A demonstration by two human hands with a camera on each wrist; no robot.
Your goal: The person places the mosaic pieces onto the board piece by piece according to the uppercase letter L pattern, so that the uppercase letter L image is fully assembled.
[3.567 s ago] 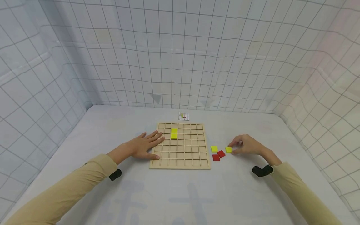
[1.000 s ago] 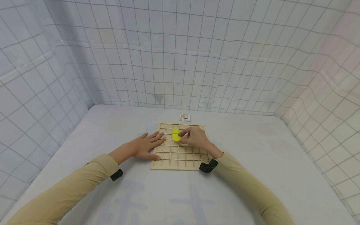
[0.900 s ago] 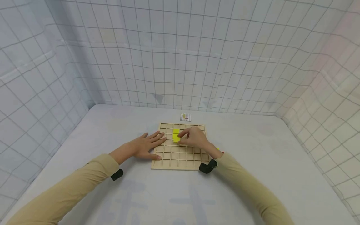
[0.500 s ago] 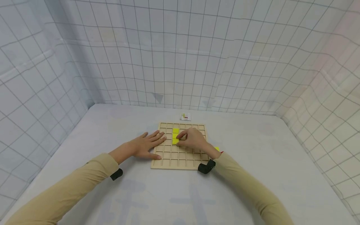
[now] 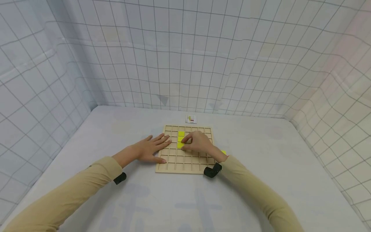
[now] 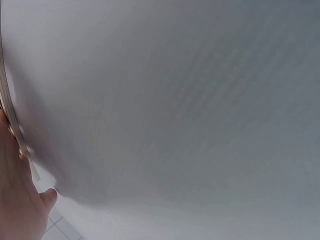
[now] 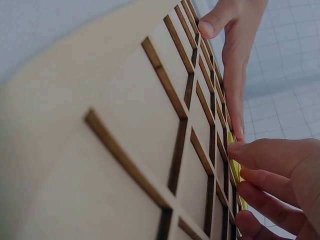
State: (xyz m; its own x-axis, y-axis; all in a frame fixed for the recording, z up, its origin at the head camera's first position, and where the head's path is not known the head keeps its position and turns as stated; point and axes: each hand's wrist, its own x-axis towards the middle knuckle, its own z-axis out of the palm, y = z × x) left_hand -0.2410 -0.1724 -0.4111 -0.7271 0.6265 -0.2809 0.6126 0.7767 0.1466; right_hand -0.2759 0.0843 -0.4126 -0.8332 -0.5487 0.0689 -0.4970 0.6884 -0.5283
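Note:
A wooden grid board [image 5: 179, 167] lies on the white-covered table. Three yellow tiles form a column in its upper left part. My right hand [image 5: 199, 142] pinches the lowest yellow tile [image 5: 180, 145] between thumb and fingers, at the cell below the other two. In the right wrist view, the yellow tile [image 7: 234, 162] shows at my fingertips, close against the grid. My left hand [image 5: 147, 149] rests with spread fingers over the board's left edge; part of that hand [image 6: 20, 200] shows in the left wrist view.
Behind the board lies a small card [image 5: 191, 119] printed with a coloured grid pattern. Another yellow tile [image 5: 223, 152] peeks out beyond my right wrist, with a sliver of red beside it. Grid-patterned white curtains [image 5: 197, 64] enclose the table at the back and sides.
My right hand has carried a yellow tile from the table at the right onto the board, then lowered it below the two other yellow tiles. My left hand stays on the board's edge.

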